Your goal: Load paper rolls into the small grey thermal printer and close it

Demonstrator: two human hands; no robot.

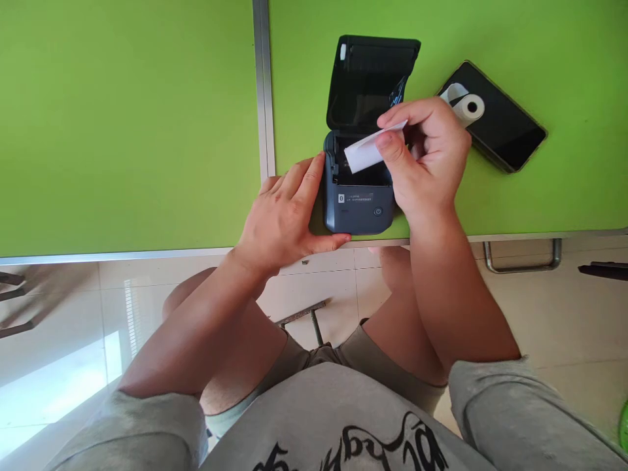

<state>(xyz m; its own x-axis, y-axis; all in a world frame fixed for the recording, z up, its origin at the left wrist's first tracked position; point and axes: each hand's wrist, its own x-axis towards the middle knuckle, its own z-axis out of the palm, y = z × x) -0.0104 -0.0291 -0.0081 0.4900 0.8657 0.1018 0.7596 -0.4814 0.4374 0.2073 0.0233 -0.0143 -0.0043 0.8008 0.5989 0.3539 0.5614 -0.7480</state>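
A small dark grey printer (358,219) rests near the front edge of the green table, its black lid (375,82) tipped back and its paper bay uncovered. My left hand (287,219) braces it, fingers stretched along the left side and thumb at the front edge. Over the bay, my right hand (432,154) pinches a piece of white paper (366,154) between thumb and fingers. The paper slants down to the left, covering part of the bay. Whether it touches the inside I cannot tell. A power button shows on the front panel.
Right of the printer lies a black phone (510,124), with a small white paper roll (468,110) on its left end. A metal strip (263,85) divides the green tabletop (127,118). Below the front edge, a metal handle-like bar (523,269) sticks out at the right.
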